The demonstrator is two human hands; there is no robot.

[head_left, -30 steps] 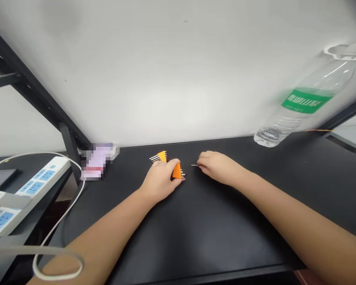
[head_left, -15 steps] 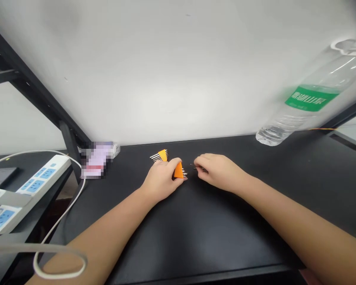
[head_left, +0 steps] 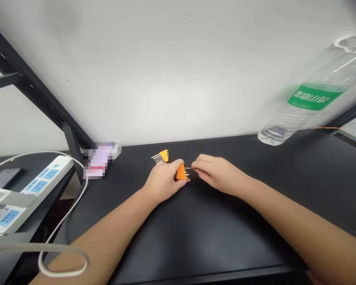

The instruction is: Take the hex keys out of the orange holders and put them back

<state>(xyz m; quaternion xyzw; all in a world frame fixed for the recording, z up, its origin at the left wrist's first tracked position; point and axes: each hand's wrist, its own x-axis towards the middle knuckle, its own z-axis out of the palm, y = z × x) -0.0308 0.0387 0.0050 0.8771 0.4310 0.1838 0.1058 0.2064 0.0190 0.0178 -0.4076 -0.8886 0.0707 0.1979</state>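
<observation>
My left hand [head_left: 163, 180] is closed round an orange bit holder [head_left: 182, 172], low over the black desk. Silvery metal tips stick out of the holder's right side. Facing it, my right hand [head_left: 212, 171] pinches a thin metal bit [head_left: 188, 168]. The free end of that bit reaches the holder's right edge; whether it sits in a slot I cannot tell. Behind my left hand lies a second orange bit holder [head_left: 164, 155], with several slim metal shafts fanned out to the left.
A large clear bottle [head_left: 311, 99] with a green label stands at the back right by the wall. To the left are a white power strip [head_left: 47, 178], a looping white cable [head_left: 77, 208] and a blurred purple packet [head_left: 99, 160] beside the black frame post [head_left: 72, 144].
My right hand has moved slightly left, bringing the bit across the gap up to the orange holder. The held holder has turned a little; the view has shifted slightly.
</observation>
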